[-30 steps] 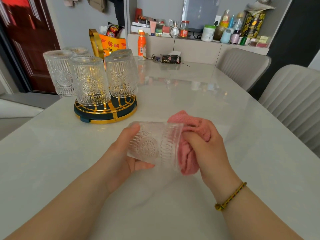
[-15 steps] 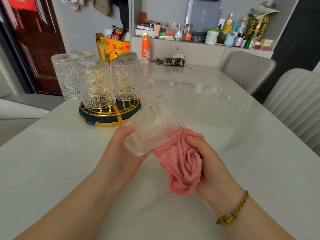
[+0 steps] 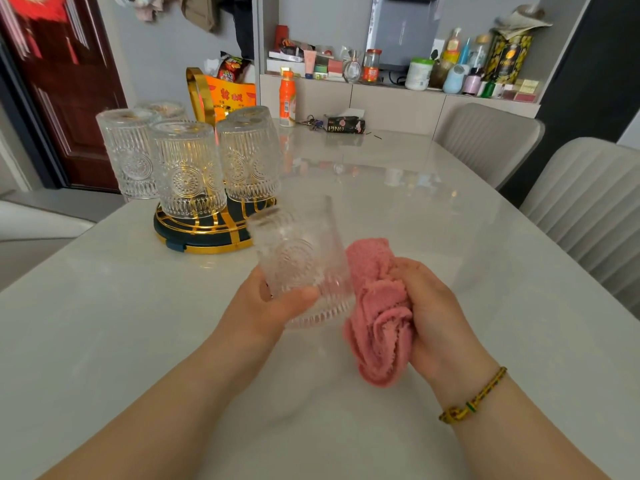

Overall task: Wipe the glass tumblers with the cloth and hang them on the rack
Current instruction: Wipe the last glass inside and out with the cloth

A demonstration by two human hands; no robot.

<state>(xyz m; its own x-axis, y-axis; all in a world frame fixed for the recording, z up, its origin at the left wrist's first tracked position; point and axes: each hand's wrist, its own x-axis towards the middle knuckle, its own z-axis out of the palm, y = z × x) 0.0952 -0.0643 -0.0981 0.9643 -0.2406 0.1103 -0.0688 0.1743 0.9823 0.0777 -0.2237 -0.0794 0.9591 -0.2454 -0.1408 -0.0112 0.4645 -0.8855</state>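
The glass tumbler [image 3: 301, 265] is in the air above the table, near the person and just in front of the rack. The left hand [image 3: 273, 306] grips its lower part, the thumb curled across the near side. It is blurred. Its long axis stands nearly upright, the top leaning a little away and to the left; which end is the mouth cannot be told.

Just to its right is the pink cloth [image 3: 377, 313], bunched and hanging in folds. The right hand [image 3: 440, 317] clenches round the cloth, which lies at the tumbler's lower side; whether the two touch cannot be told. A yellow braided bracelet [image 3: 474, 400] circles the right wrist.

Beyond the left hand the round rack [image 3: 207, 233], dark with gold wires, stands on the table. It carries four tumblers [image 3: 188, 168] upside down, with their bases on top.

The table [image 3: 433, 209] is pale, glossy and marble-like, and reflects things at its far end. There stand an orange bottle [image 3: 287, 98], a bunch of keys [image 3: 311, 123] and a dark tissue pack [image 3: 345, 124]. Two pale ribbed chairs [image 3: 595, 202] stand along the right side. Behind the table is a low shelf [image 3: 398, 98] crowded with jars and bottles. A dark red door [image 3: 69, 81] is at the far left.
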